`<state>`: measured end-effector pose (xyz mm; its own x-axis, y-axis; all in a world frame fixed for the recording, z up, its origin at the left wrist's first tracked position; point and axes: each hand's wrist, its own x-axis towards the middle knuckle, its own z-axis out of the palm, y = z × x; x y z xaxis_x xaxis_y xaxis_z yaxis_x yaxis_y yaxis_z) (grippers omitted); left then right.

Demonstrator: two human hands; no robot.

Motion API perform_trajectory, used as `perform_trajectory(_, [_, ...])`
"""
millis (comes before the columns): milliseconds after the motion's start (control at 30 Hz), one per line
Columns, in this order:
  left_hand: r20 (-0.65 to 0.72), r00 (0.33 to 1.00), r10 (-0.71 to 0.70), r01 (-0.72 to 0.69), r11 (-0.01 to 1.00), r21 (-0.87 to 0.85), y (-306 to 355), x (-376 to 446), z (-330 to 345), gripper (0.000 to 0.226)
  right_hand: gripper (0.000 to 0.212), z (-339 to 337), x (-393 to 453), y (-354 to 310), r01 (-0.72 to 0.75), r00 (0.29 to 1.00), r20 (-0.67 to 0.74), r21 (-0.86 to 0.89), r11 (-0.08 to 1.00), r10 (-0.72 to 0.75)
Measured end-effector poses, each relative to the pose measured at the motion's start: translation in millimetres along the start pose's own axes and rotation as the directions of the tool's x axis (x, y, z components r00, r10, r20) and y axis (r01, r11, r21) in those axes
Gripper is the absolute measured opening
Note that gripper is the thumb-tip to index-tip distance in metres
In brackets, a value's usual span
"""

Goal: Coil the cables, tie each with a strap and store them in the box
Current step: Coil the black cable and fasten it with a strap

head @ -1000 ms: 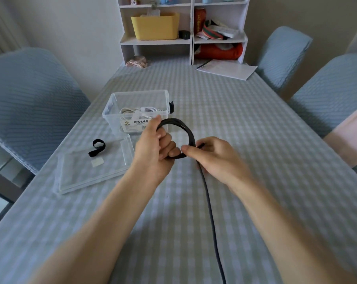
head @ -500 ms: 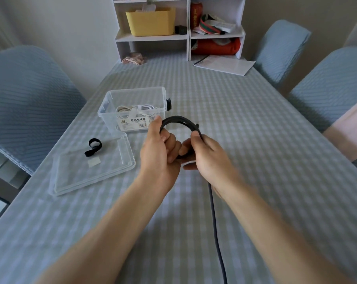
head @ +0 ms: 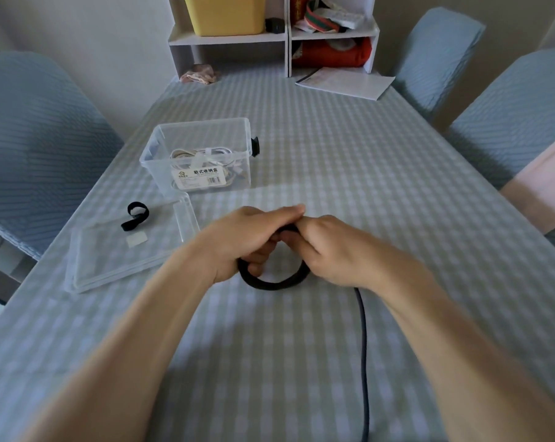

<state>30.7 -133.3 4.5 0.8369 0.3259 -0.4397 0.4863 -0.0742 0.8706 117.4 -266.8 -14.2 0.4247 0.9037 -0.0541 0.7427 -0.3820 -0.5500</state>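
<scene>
A black cable (head: 271,283) is looped into a small coil between my hands, low over the checked tablecloth. My left hand (head: 249,239) grips the coil's left side and top. My right hand (head: 333,248) holds the right side, and the cable's loose tail (head: 363,346) runs from under it toward me. The clear plastic box (head: 156,156) stands beyond my hands with a tied white cable (head: 202,154) inside. A black strap (head: 135,215) lies on the box's clear lid (head: 110,266) to the left.
Blue-covered chairs (head: 33,148) flank the table on both sides. A white shelf unit (head: 273,36) with a yellow bin stands at the far end, with white papers (head: 346,82) and a pink cloth (head: 198,74) in front of it.
Both hands have dropped toward the table and turned the coil over, so the loop that arched upward now hangs below my fingers. The view has tilted down slightly.
</scene>
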Motion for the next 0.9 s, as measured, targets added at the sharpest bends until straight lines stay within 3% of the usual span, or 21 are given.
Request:
perform_trajectory(100, [-0.096,0.993,0.071,-0.076,0.996,-0.049,-3,4,6,0.050,0.032,1,0,2,0.018,0.998,-0.067,0.109,0.994,-0.010])
perform_trajectory(233, [-0.243,0.968,0.057,-0.111,0.970,-0.215,0,5,10,0.043,0.026,8,4,-2,-0.017,0.983,-0.174,0.252,0.967,0.063])
perform_trajectory(367, [-0.231,0.973,0.005,-0.108,0.893,-0.437,0,2,11,0.044,0.039,4,3,-7,-0.052,0.980,-0.124,0.592,0.804,0.155])
perform_trajectory(533, [-0.130,0.991,-0.005,-0.049,0.913,-0.404,0,0,4,0.022,0.048,4,3,-5,-0.040,0.982,-0.140,0.517,0.855,0.130])
perform_trajectory(633, [-0.054,0.995,0.090,-0.103,0.934,-0.341,0,-2,-9,0.029,0.050,0,2,-3,-0.020,0.991,-0.102,0.519,0.855,0.085])
perform_trajectory(767, [0.035,0.970,0.240,-0.242,0.969,0.043,0,-8,-12,0.044,0.044,-3,0,-3,0.002,0.999,-0.036,0.480,0.877,0.017])
perform_trajectory(833, [0.095,0.983,0.159,-0.157,0.987,-0.034,0,-9,-4,0.049,0.039,-3,-1,0,-0.013,0.998,-0.045,0.500,0.866,0.041])
perform_trajectory(900, [0.079,0.995,0.061,-0.038,0.963,-0.266,0,-8,5,0.045,0.037,-3,0,2,-0.036,0.994,-0.070,0.517,0.855,0.084])
